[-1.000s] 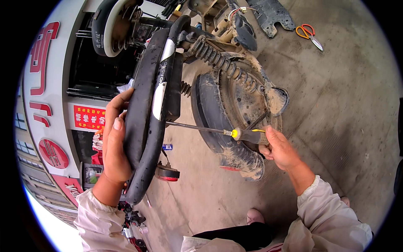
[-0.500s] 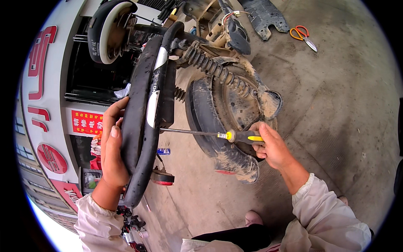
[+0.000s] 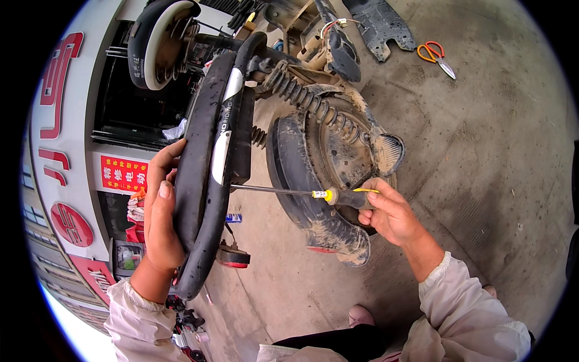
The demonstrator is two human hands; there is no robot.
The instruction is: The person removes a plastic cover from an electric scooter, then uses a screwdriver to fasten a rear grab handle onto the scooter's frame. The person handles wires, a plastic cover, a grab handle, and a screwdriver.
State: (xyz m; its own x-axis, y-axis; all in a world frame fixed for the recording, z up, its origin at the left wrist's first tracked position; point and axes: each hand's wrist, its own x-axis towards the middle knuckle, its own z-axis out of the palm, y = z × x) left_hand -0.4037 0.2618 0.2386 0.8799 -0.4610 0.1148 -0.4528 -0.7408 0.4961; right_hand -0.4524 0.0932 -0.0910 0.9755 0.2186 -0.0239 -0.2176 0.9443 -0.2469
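My left hand (image 3: 163,217) is closed on the edge of a black padded seat (image 3: 194,157), thumb and fingers pressed along its side. A black tube with a silver-white strip (image 3: 221,154) runs along the seat's right side. In my right hand (image 3: 389,214) is a screwdriver (image 3: 347,198) with a black and yellow handle. Its long shaft points left, and the tip meets the underside of the seat, where the exact contact is hidden. Just beyond the handle is a dusty wheel under a muddy black fender (image 3: 295,157), with a coil spring shock absorber (image 3: 310,99) above it.
Orange-handled scissors (image 3: 435,57) lie on the concrete floor at the far right, near a dark flat panel (image 3: 383,30). Another wheel with a pale rim (image 3: 155,48) sticks up at the far left. My shoe (image 3: 360,315) is at the bottom. A shop front stands at left.
The screwdriver handle has turned about its length, its yellow stripe shifting upward, and my right fingers have changed their hold. My left hand and the seat stay put.
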